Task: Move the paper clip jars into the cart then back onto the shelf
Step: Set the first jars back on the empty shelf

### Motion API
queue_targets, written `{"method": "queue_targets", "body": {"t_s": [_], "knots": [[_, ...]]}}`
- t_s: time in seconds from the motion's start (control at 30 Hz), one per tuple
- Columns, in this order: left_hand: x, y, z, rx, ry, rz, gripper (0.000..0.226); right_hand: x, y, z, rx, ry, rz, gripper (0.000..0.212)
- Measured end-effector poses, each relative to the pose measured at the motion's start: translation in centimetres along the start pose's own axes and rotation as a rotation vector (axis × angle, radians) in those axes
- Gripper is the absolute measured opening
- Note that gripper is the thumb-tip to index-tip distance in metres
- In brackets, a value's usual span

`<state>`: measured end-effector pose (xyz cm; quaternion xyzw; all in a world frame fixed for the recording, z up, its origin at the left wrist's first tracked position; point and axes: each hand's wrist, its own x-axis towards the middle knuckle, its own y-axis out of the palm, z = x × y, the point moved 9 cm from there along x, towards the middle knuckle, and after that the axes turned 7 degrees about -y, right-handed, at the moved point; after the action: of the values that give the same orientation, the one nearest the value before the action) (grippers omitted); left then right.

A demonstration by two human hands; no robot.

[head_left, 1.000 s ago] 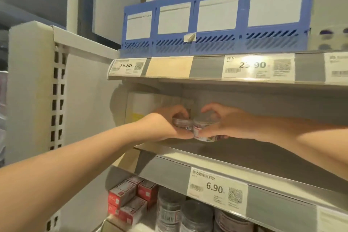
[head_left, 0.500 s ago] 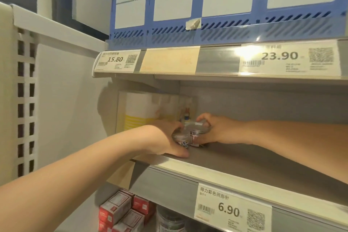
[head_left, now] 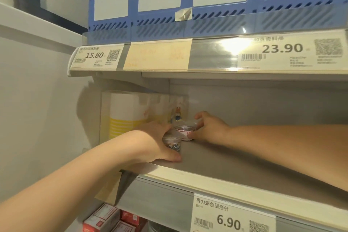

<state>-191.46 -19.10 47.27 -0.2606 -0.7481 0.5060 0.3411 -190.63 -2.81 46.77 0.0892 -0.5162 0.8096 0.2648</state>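
The front paper clip jar (head_left: pixel 172 139) and the rear paper clip jar (head_left: pixel 185 130) stand on the grey shelf (head_left: pixel 244 167) in the middle of the frame, and they touch each other. The left hand (head_left: pixel 156 143) has its fingers curled around the front one, with the thumb low against the shelf. The right hand (head_left: pixel 209 130) clamps the rear one between thumb and fingers. Just to the left stand white and yellow packages (head_left: pixel 124 115). At the top are blue file boxes (head_left: pixel 160 24), and at lower right a 6.90 price tag (head_left: pixel 231 216).
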Motion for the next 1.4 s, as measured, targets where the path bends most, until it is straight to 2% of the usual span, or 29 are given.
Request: {"method": "queue_targets", "body": {"t_s": [0.1,0.27,0.6,0.83,1.03,1.13,1.2,1.4], "knots": [[0.1,0.1,0.1,-0.009,0.007,0.000,0.071,0.4,0.6,-0.7,-0.024,0.018,-0.030,0.058],[0.2,0.1,0.1,0.011,0.031,-0.017,0.071,0.8,1.4,-1.1,-0.028,0.017,-0.021,0.030],[0.4,0.3,0.2,-0.020,0.049,-0.018,0.072,1.4,1.8,-1.1,-0.046,-0.015,-0.017,0.014],[0.3,0.3,0.2,-0.016,0.043,-0.018,0.075,1.0,1.3,-0.8,-0.016,-0.035,-0.046,0.021],[0.3,0.3,0.2,-0.017,0.034,-0.010,0.077,-0.5,0.5,1.5,-0.215,-0.201,0.053,0.018],[0.0,0.2,0.1,-0.063,0.034,-0.003,0.075,-1.8,-0.3,2.6,-0.079,-0.262,0.096,0.028],[-0.1,0.1,0.1,-0.102,0.035,0.003,0.078,-3.1,0.1,3.4,0.049,-0.255,0.193,0.037],[0.1,0.5,0.4,-0.149,0.015,0.039,0.101,-4.9,1.1,5.2,0.109,-0.254,0.355,0.052]]}}
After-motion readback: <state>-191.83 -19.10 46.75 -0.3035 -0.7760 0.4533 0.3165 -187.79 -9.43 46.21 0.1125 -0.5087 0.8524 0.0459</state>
